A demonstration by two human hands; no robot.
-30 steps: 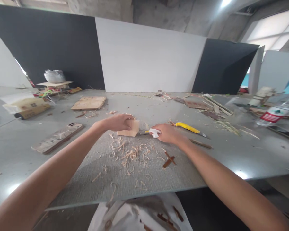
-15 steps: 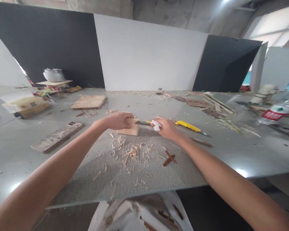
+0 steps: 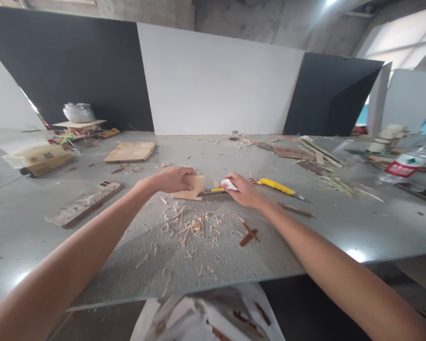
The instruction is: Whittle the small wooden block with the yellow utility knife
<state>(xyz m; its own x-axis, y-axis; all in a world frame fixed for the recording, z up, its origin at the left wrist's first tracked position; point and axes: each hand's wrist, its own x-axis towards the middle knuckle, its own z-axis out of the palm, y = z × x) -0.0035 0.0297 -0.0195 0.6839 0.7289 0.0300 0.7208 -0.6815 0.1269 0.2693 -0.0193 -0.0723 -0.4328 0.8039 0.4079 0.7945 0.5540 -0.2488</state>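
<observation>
My left hand (image 3: 175, 179) is closed on a small block of pale wood (image 3: 195, 186) and holds it upright on the grey mat (image 3: 142, 255). In my right hand (image 3: 242, 190) is a knife (image 3: 210, 192), its slim dark blade against the block's right side. A bit of yellow shows along the knife, and a white wrap (image 3: 228, 184) sits between my fingers and its grip. Curled wood shavings (image 3: 195, 226) lie on the mat below the block. Most of the knife's handle is hidden in my palm.
A yellow utility knife (image 3: 277, 186) lies right of my hand, its blade pointing right. Crossed brown strips (image 3: 249, 235) rest on the mat. To the left are a phone (image 3: 85, 203) and a wooden board (image 3: 130, 151). A water bottle (image 3: 406, 163) stands far right, near wood scraps (image 3: 319, 154).
The knife has moved down along the block's right side, from near its top to lower on it. My left hand and the block stay nearly in place.
</observation>
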